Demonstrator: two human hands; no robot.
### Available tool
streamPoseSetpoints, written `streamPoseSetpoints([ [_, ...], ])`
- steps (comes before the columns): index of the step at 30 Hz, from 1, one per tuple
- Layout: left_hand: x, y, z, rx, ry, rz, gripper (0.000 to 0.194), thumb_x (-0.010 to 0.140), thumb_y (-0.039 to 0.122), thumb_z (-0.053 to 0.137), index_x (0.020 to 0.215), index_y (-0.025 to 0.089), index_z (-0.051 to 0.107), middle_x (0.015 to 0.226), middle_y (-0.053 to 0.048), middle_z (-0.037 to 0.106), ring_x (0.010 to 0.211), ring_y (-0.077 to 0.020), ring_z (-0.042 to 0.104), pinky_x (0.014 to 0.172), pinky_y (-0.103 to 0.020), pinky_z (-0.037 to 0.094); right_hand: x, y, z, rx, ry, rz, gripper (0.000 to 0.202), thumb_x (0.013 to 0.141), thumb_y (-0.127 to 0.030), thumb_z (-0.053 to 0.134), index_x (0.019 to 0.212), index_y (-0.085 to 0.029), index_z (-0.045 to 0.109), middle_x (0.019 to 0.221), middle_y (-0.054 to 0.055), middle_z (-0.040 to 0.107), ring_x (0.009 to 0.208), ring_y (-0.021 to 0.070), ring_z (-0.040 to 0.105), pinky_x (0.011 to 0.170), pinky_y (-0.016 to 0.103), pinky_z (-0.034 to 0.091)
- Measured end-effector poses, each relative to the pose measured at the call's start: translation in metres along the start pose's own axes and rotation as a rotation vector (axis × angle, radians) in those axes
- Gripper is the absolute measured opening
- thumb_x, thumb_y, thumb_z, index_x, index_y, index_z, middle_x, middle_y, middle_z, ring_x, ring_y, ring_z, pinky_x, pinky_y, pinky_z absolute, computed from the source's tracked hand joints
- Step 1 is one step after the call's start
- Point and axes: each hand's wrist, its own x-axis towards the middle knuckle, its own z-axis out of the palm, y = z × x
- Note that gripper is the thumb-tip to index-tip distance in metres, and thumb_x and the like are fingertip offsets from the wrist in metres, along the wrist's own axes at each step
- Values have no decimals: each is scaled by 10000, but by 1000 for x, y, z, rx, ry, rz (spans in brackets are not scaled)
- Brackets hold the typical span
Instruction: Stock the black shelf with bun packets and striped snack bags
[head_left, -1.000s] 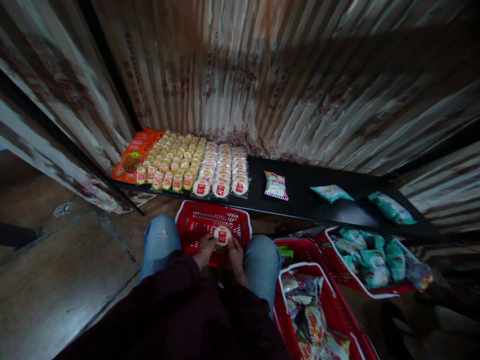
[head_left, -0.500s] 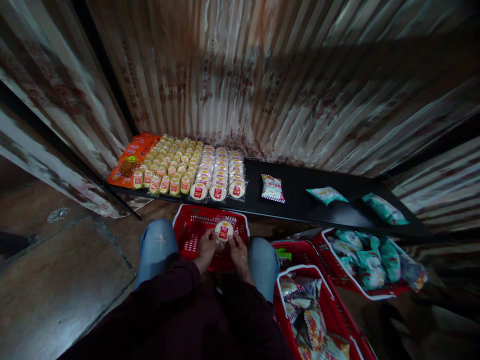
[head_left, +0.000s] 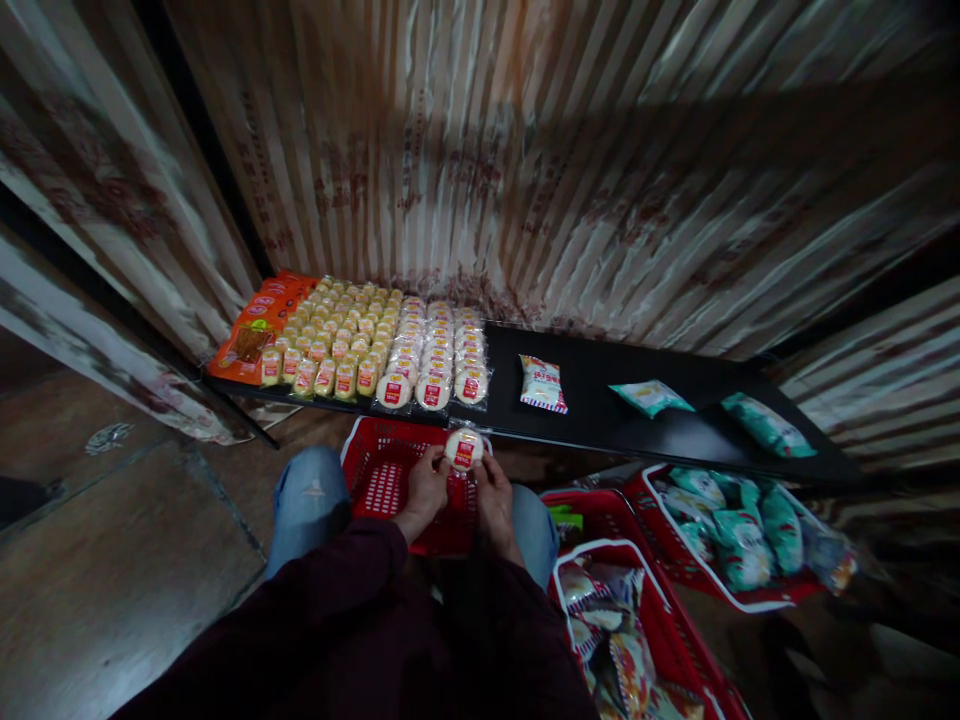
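Note:
Between my two hands is a round, pale packaged cake (head_left: 464, 449) in a clear wrapper with a red label. My left hand (head_left: 427, 487) pinches its left edge, and my right hand (head_left: 495, 500) grips the right edge. Both are above the right part of a red basket (head_left: 409, 435) at my knees. Just beyond, on the black shelf (head_left: 600, 425), three rows of similar round cakes (head_left: 433, 390) stand in wrappers. To their left are several rows of small yellow-wrapped cakes (head_left: 337, 345), with an orange snack bag (head_left: 251, 335) at the end.
On the shelf's right side lie a white and red snack packet (head_left: 542, 384) and two teal packets (head_left: 651, 397). By my right knee, a red basket (head_left: 660, 600) holds several snack bags; another basket (head_left: 720, 575) holds teal packets. Striped curtains (head_left: 465, 150) hang behind the shelf.
Both hands have moved forward and to the right with the round cake, from over the basket's middle toward the shelf's front edge. The cakes on the shelf look unchanged.

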Motion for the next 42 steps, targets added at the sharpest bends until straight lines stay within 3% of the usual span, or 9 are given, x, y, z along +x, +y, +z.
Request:
streamPoseSetpoints([
  [5,7,14,8,38,-17,55,167,769,65,626,841,212,659,898,-36,702,885,-181,635,921,-304,446,14,-9,0,40,-8,8,387,707,-431,692,1066,-287,686,1104,15,730,1028,248,662,897,355,517],
  [14,24,36,22,66,-29,120,231,762,35,611,914,206,640,914,-45,689,894,-182,630,920,-311,458,48,-15,6,12,35,-96,451,670,-370,672,1089,-203,668,1070,71,726,978,242,655,926,397,483],
  [22,29,45,30,2,-9,114,349,726,-17,599,984,213,644,1020,-61,686,1072,-221,603,1040,-358,403,69,-28,11,13,43,-105,481,647,-371,677,1083,-168,650,1033,98,727,943,239,655,902,396,486],
  [29,34,38,36,70,-5,259,424,722,-26,570,1086,186,621,1235,-111,610,1227,-251,524,1103,-372,359,84,-25,10,9,53,-108,467,669,-360,661,1098,-178,631,1018,89,726,905,224,654,867,383,500],
  [35,42,23,41,247,-55,390,495,748,-32,483,1201,161,533,1212,-116,579,945,-186,645,930,-372,512,94,-23,11,-80,44,-152,438,701,-349,627,1100,-170,626,1022,92,716,904,226,655,871,398,499],
  [42,45,15,40,353,-112,520,528,777,-40,389,1255,162,488,1429,-158,411,984,-163,662,889,-352,563,99,-24,10,-244,40,-193,432,756,-396,556,1127,-179,596,1010,101,713,870,229,663,810,392,522],
])
